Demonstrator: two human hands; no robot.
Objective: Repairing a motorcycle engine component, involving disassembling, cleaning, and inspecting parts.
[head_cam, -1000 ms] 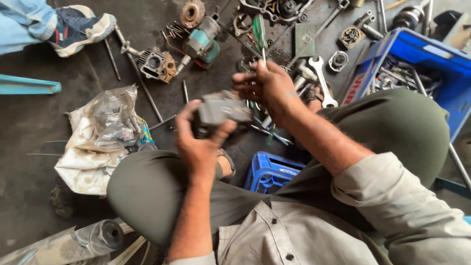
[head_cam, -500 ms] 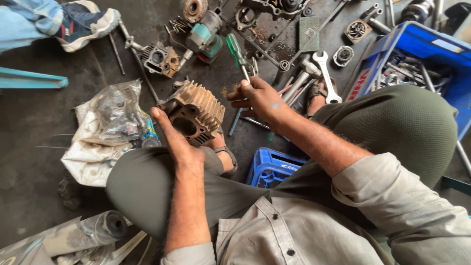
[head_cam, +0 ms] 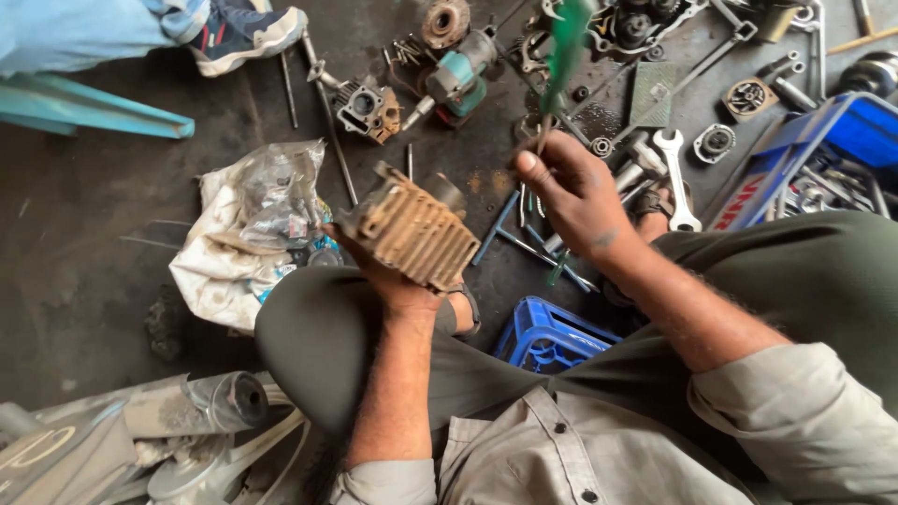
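My left hand (head_cam: 388,276) grips a rusty finned engine cylinder (head_cam: 412,234) from below, holding it tilted over my left knee. My right hand (head_cam: 575,192) is closed on a screwdriver with a green handle (head_cam: 564,51); the handle points up and away, blurred, and the shaft runs down through my fingers. The two hands are apart, with the screwdriver to the right of the cylinder. I sit low on a small blue crate (head_cam: 552,337), knees spread.
The dark oily floor holds wrenches (head_cam: 678,178), rods, small engine parts (head_cam: 369,108) and a teal power tool (head_cam: 454,79). A blue bin (head_cam: 823,159) of parts stands at right. A white plastic bag (head_cam: 253,224) lies at left. Another person's shoe (head_cam: 248,33) is at the top left.
The cylinder has turned in my left hand, from bore-side up to fins showing. My right hand has lifted the screwdriver and drawn away to the right of the cylinder.
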